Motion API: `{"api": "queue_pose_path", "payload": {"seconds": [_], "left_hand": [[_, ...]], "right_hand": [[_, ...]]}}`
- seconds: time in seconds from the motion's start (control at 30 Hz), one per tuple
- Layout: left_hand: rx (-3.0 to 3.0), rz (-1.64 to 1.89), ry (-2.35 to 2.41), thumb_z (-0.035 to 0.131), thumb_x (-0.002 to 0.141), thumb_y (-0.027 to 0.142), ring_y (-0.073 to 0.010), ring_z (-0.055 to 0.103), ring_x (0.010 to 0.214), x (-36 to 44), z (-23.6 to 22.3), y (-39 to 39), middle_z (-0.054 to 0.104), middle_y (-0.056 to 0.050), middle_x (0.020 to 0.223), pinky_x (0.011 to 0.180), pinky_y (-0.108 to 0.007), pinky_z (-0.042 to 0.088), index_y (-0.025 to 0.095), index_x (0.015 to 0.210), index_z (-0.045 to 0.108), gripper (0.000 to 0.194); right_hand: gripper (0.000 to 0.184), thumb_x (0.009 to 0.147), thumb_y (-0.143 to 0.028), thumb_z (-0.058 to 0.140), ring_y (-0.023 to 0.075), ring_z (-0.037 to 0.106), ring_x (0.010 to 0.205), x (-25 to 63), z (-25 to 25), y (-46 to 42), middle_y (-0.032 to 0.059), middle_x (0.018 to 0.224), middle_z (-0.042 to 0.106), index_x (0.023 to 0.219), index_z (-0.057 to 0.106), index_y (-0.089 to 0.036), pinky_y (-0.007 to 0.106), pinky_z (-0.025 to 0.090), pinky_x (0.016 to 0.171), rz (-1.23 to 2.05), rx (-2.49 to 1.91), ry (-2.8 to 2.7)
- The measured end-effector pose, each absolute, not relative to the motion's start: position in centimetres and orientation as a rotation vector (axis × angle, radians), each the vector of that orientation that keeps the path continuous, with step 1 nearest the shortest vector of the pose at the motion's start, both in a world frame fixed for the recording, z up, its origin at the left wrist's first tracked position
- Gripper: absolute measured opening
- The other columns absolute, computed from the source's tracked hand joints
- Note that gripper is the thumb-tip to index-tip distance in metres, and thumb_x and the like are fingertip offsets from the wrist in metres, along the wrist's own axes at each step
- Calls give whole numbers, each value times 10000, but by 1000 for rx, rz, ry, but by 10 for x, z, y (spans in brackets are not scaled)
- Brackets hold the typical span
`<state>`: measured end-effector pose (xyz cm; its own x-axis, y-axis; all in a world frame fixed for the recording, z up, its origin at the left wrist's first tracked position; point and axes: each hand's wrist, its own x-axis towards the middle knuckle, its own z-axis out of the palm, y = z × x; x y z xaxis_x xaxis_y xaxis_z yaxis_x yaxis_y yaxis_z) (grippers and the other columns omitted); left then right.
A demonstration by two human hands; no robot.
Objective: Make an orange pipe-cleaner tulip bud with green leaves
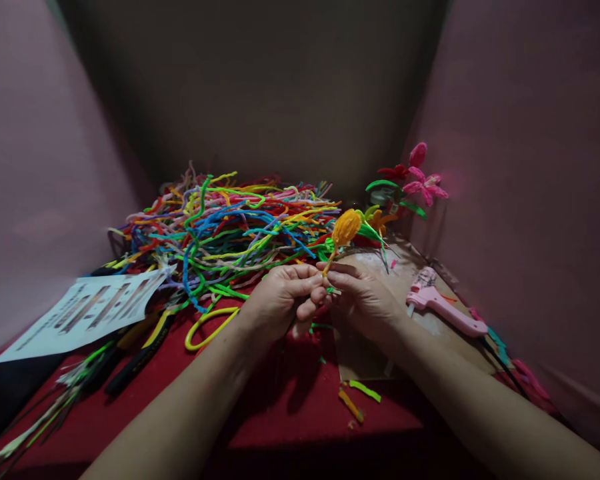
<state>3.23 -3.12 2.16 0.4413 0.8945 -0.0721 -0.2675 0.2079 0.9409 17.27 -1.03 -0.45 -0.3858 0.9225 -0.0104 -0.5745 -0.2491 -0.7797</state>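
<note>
An orange pipe-cleaner flower (347,228) with a rounded, bud-like head stands upright above my fingertips. My left hand (287,300) pinches the base of its thin stem between thumb and fingers. From the other side my right hand (363,297) closes on the same stem, its fingertips almost touching the left ones. A short bit of green (333,291) shows between the hands, just under the stem. The lower end of the stem is hidden by my fingers.
Behind lies a heap of colourful pipe cleaners (240,227). Right, a pink glue gun (445,307) rests on a board (365,360); finished pink flowers (427,187) stand behind. Left are a printed sheet (85,317) and pliers (143,353). Cut scraps (365,391) lie in front.
</note>
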Motion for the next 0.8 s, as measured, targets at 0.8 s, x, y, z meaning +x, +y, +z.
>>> {"api": "queue_pose_path", "payload": {"seconds": [0.8], "left_hand": [[2624, 986, 1843, 427, 818, 117, -173, 548, 754, 45, -1, -37, 577, -47, 803, 628, -251, 386, 199, 830, 549, 148]], "right_hand": [[138, 602, -234, 753, 80, 517, 512, 168, -10, -14, -49, 582, 590, 666, 649, -171, 196, 354, 435, 1525, -747, -762]]}}
